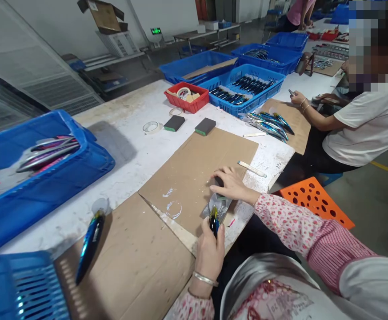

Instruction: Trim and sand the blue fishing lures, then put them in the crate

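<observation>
The left hand grasps a lure, thumb and fingers closed around the dark blue body. The lure is located above the near right edge of the front cardboard, with its clear lip directed away from the wearer. The right hand grasps a dark block at the lip, fingers curved over the top. Contact between block and lip cannot be confirmed.

A second cardboard adjoins the front cardboard on the left. A loose lure lies at its left edge, lip pointing away from the wearer. Beyond it, a blue bin containing silver and pink lures stands on the white surface. A blue crate occupies the near left corner.

A stick lies across the right edge of the front cardboard. Two black-and-green pads, the left pad and the right pad, are positioned at its far end. A tape roll lies beside the left pad. Behind them stand a red box and a blue basket holding rows of dark lures.

To the right, a co-worker sits near a lure pile.
</observation>
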{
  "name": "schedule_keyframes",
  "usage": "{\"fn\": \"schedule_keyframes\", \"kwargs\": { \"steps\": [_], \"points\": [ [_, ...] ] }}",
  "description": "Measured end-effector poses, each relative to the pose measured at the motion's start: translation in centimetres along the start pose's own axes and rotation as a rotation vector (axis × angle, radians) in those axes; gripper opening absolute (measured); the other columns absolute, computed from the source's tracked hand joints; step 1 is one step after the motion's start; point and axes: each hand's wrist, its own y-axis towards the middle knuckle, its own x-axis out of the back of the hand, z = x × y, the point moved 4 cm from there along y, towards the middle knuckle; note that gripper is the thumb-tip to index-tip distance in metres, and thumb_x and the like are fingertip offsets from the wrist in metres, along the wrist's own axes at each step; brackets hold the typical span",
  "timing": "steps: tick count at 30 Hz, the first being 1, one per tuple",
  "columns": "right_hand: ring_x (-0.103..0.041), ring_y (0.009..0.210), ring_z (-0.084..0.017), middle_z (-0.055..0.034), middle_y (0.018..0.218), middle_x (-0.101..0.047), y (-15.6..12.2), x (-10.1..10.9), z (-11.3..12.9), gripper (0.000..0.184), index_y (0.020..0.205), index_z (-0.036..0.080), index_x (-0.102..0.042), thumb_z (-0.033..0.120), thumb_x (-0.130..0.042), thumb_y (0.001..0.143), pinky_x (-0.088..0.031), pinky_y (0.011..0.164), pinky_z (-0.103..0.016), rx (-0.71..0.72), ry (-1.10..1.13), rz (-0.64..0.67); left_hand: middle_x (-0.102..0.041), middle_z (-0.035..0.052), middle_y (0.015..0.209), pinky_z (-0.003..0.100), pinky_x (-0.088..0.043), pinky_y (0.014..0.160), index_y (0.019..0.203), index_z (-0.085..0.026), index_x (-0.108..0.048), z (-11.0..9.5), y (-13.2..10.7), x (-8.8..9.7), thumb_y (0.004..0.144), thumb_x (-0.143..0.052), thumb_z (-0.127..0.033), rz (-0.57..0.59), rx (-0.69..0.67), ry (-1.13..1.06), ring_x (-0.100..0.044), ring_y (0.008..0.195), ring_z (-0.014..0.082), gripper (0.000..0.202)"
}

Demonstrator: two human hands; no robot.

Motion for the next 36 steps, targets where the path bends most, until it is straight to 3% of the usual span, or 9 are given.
{"fn": "schedule_keyframes", "kwargs": {
  "steps": [6, 9, 13, 18, 23, 28, 30, 34, 36],
  "points": [
    [-0.038, 0.112, -0.026, -0.0057, 0.122, -0.047, -2.4, -1.1, 1.4, 0.036, 0.115, 0.025, -0.058, 0.036, -0.061, 0.081, -0.038, 0.093, -0.043, 0.034, -0.107, 0.031, -0.068, 0.0191, 0.095, 0.04, -0.051, 0.073, 0.126, -0.007, -0.038, 0.5, 0.2, -1.0, 0.092, -0.03, -0.043, -0.002, -0.037, 0.015, -0.066, 0.094, 0.0293, 0.05],
    [-0.039, 0.111, -0.026, -0.0066, 0.119, -0.049, -2.0, -0.9, 1.8, 0.038, 0.117, 0.025, -0.057, 0.036, -0.06, 0.081, -0.039, 0.091, -0.043, 0.075, -0.133, 0.073, -0.069, 0.0178, 0.093, 0.038, -0.051, 0.071, 0.126, -0.008, -0.038, 0.6, 0.1, -1.1, 0.092, -0.031, -0.042, -0.01, -0.04, 0.023, -0.067, 0.09, 0.0286, 0.049],
    [-0.038, 0.112, -0.028, -0.0091, 0.121, -0.048, -1.5, -0.3, 2.0, 0.042, 0.122, 0.023, -0.053, 0.034, -0.058, 0.082, -0.038, 0.091, -0.046, 0.05, -0.214, 0.018, -0.069, 0.0174, 0.092, 0.037, -0.051, 0.07, 0.125, -0.009, -0.039, 0.5, 0.0, -1.2, 0.093, -0.03, -0.041, -0.033, -0.041, 0.028, -0.068, 0.089, 0.028, 0.047],
    [-0.038, 0.112, -0.026, -0.0074, 0.121, -0.048, -2.4, -0.8, 2.2, 0.042, 0.122, 0.024, -0.053, 0.033, -0.059, 0.081, -0.038, 0.093, -0.042, 0.113, -0.154, 0.061, -0.069, 0.0185, 0.091, 0.038, -0.051, 0.068, 0.126, -0.008, -0.038, 0.5, 0.1, -1.3, 0.092, -0.03, -0.042, 0.003, -0.044, 0.043, -0.068, 0.088, 0.0299, 0.048],
    [-0.036, 0.114, -0.028, -0.0092, 0.124, -0.047, -1.0, -0.5, 1.6, 0.04, 0.121, 0.023, -0.053, 0.035, -0.057, 0.083, -0.037, 0.091, -0.047, 0.046, -0.22, 0.017, -0.069, 0.0196, 0.093, 0.039, -0.051, 0.071, 0.125, -0.007, -0.038, 0.4, 0.2, -1.1, 0.093, -0.029, -0.042, -0.007, -0.04, 0.038, -0.067, 0.091, 0.0298, 0.049],
    [-0.038, 0.113, -0.026, -0.0067, 0.123, -0.047, -2.1, -0.9, 2.1, 0.04, 0.118, 0.025, -0.055, 0.037, -0.063, 0.08, -0.039, 0.09, -0.042, 0.14, -0.15, 0.073, -0.069, 0.0186, 0.092, 0.04, -0.051, 0.07, 0.125, -0.008, -0.038, 0.7, 0.4, -1.1, 0.092, -0.028, -0.044, 0.018, -0.054, 0.025, -0.067, 0.09, 0.0302, 0.05],
    [-0.04, 0.11, -0.025, -0.0058, 0.119, -0.049, -1.7, -0.8, 1.3, 0.041, 0.117, 0.025, -0.055, 0.038, -0.064, 0.079, -0.039, 0.09, -0.041, 0.106, -0.122, 0.045, -0.069, 0.0182, 0.092, 0.039, -0.051, 0.069, 0.126, -0.009, -0.038, 1.1, 0.5, -1.1, 0.092, -0.028, -0.046, 0.011, -0.049, 0.028, -0.067, 0.087, 0.0297, 0.051],
    [-0.04, 0.11, -0.024, -0.0051, 0.119, -0.048, 0.6, 0.5, -1.5, 0.041, 0.119, 0.024, -0.054, 0.041, -0.063, 0.082, -0.038, 0.093, -0.042, -0.121, -0.104, -0.162, -0.069, 0.0164, 0.089, 0.038, -0.051, 0.063, 0.125, -0.01, -0.041, 1.8, 0.7, -1.0, 0.09, -0.029, -0.049, -0.029, -0.027, 0.027, -0.068, 0.074, 0.0278, 0.054],
    [-0.039, 0.113, -0.025, -0.0063, 0.124, -0.046, 1.3, 1.1, -2.6, 0.043, 0.123, 0.024, -0.052, 0.047, -0.058, 0.086, -0.038, 0.093, -0.044, -0.188, -0.104, -0.178, -0.069, 0.0153, 0.087, 0.037, -0.051, 0.062, 0.125, -0.011, -0.042, 1.9, 0.7, -0.9, 0.089, -0.029, -0.05, -0.038, -0.019, 0.016, -0.068, 0.072, 0.0271, 0.055]
  ]
}}
